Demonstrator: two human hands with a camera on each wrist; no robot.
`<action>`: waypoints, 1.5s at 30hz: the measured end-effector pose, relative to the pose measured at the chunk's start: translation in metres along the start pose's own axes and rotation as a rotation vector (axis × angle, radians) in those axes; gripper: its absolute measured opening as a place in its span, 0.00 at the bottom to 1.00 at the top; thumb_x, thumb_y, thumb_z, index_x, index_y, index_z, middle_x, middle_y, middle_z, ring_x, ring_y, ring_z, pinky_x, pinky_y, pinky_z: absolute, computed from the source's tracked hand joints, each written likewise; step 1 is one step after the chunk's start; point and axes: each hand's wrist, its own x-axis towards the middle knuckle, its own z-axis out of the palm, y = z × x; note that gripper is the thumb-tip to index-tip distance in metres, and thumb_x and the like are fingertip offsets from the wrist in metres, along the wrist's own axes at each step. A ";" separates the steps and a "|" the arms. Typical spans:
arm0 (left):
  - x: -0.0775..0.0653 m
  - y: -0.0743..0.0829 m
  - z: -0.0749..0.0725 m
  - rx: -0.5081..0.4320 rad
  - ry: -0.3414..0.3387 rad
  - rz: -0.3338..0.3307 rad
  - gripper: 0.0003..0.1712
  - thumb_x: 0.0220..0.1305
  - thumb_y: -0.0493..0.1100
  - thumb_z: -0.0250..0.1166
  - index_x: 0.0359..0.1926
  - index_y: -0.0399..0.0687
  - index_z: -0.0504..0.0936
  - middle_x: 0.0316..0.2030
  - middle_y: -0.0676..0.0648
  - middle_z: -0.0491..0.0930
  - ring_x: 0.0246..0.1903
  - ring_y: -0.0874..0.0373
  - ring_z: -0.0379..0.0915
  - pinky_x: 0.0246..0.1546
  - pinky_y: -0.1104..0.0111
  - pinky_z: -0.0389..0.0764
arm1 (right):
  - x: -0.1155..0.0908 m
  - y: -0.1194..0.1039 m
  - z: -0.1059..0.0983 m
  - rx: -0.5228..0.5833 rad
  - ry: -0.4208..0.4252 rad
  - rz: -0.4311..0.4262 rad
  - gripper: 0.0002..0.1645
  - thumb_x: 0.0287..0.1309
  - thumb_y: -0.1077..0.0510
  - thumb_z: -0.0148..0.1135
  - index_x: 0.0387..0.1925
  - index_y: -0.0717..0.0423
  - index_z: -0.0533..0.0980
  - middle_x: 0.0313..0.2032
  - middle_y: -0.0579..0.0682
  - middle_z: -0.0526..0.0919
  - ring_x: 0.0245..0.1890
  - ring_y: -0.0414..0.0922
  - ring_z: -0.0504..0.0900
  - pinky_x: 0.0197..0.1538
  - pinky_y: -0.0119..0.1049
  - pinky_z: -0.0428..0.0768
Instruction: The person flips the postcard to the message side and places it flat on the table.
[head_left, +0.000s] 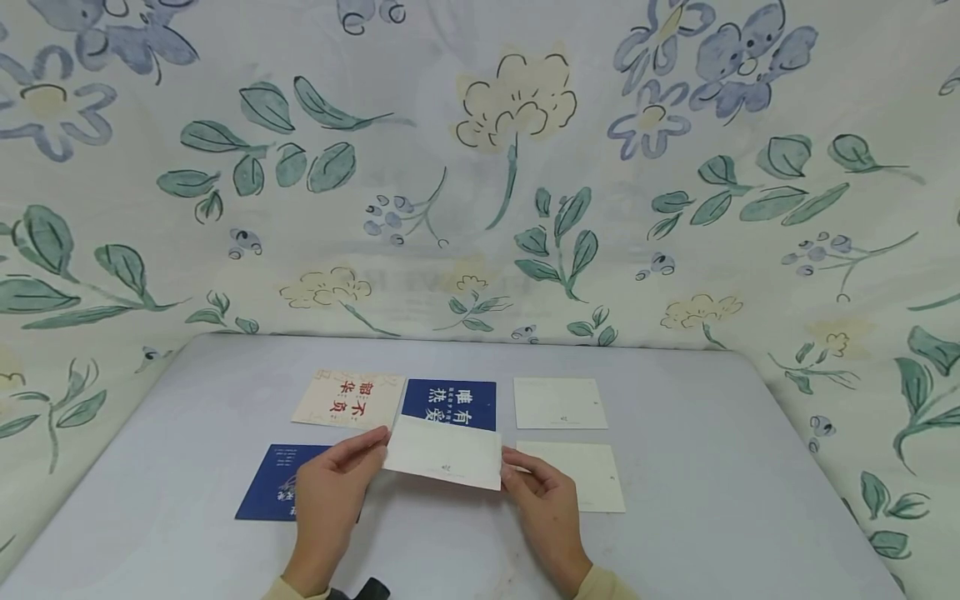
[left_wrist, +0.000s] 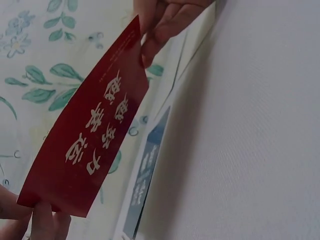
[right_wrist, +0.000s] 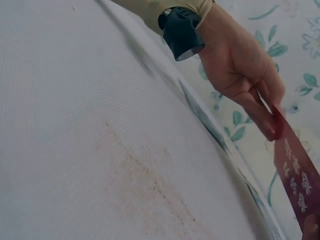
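Both hands (head_left: 333, 492) (head_left: 546, 504) hold red card (left_wrist: 91, 131); reads "越努力越幸运".

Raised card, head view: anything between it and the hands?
Nothing visible. The left hand and right hand grip opposite ends of the raised card directly; the far blue card it partly covers isn't between them.

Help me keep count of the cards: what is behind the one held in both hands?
The head view shows a blue card with white lettering beyond the upper edge of the held card. The blue card's lower part is covered; anything else hidden there cannot be told.
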 end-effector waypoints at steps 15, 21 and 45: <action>-0.001 0.004 0.000 0.106 -0.013 -0.028 0.15 0.53 0.32 0.64 0.44 0.42 0.83 0.41 0.45 0.83 0.41 0.55 0.81 0.35 0.79 0.78 | -0.003 -0.009 0.004 -0.101 0.028 0.046 0.15 0.50 0.72 0.60 0.42 0.63 0.80 0.50 0.55 0.80 0.35 0.45 0.84 0.37 0.31 0.81; -0.001 0.002 0.002 0.147 -0.020 -0.006 0.15 0.52 0.32 0.64 0.43 0.42 0.84 0.41 0.44 0.83 0.40 0.52 0.81 0.35 0.73 0.80 | -0.004 -0.010 0.005 -0.114 0.017 0.035 0.15 0.49 0.73 0.61 0.42 0.63 0.80 0.50 0.54 0.80 0.35 0.45 0.83 0.36 0.29 0.81; -0.005 -0.002 0.007 0.344 -0.063 0.027 0.18 0.50 0.33 0.66 0.45 0.43 0.83 0.42 0.42 0.83 0.41 0.50 0.81 0.36 0.69 0.81 | -0.001 0.024 0.003 -0.286 -0.003 -0.133 0.17 0.47 0.71 0.64 0.37 0.48 0.81 0.49 0.44 0.80 0.48 0.40 0.79 0.44 0.30 0.80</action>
